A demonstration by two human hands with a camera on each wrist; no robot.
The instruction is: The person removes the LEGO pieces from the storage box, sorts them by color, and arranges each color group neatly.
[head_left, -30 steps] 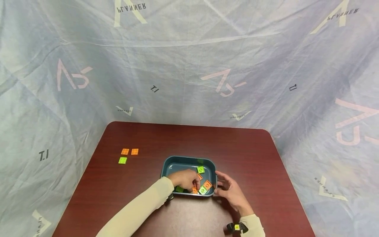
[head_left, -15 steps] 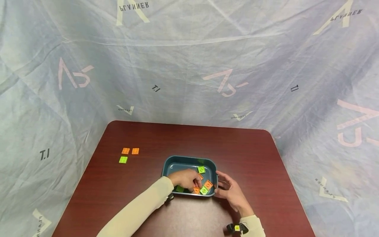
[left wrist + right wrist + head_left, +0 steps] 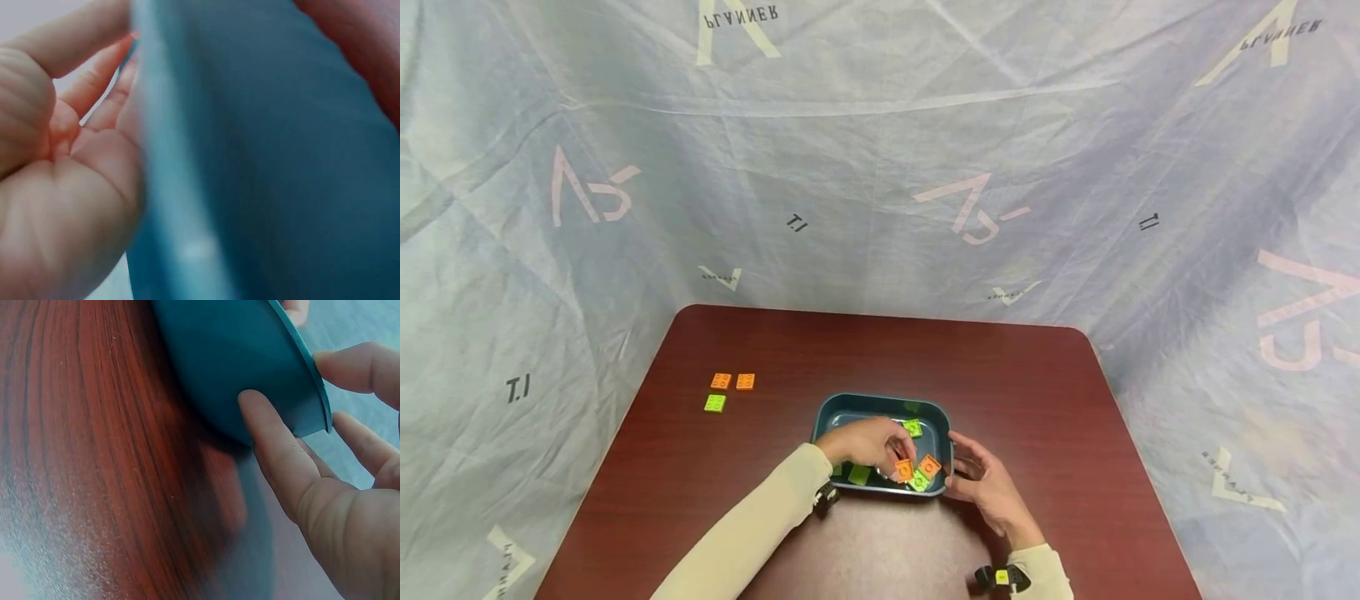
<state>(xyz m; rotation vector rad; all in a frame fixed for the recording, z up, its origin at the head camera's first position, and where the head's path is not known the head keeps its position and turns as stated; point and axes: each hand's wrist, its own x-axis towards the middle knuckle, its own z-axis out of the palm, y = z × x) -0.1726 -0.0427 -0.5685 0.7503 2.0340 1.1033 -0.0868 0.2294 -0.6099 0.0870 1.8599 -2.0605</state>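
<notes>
A blue rectangular tray (image 3: 842,402) stands on the table with several orange and green toy bricks inside. My left hand (image 3: 865,442) reaches over its left side, fingers pointing down, and pinches an orange brick (image 3: 904,472). Close to those fingers lie another orange brick (image 3: 929,465), a green brick (image 3: 919,480) and a farther green brick (image 3: 913,427). In the left wrist view the blurred tray wall (image 3: 187,187) hides the fingertips. My right hand (image 3: 992,492) touches the tray's right end; in the right wrist view its thumb rests on the outer wall (image 3: 206,356).
Two orange bricks, a left one (image 3: 721,381) and a right one (image 3: 746,382), lie on the table (image 3: 1015,367) at left, with a green brick (image 3: 715,403) in front of them. Another green brick (image 3: 860,475) lies in the tray under my left wrist. A printed cloth (image 3: 865,167) hangs behind.
My left hand has lifted slightly with an orange brick at its fingertips. The green bricks below its wrist show more. My right hand stays at the tray's right end.
</notes>
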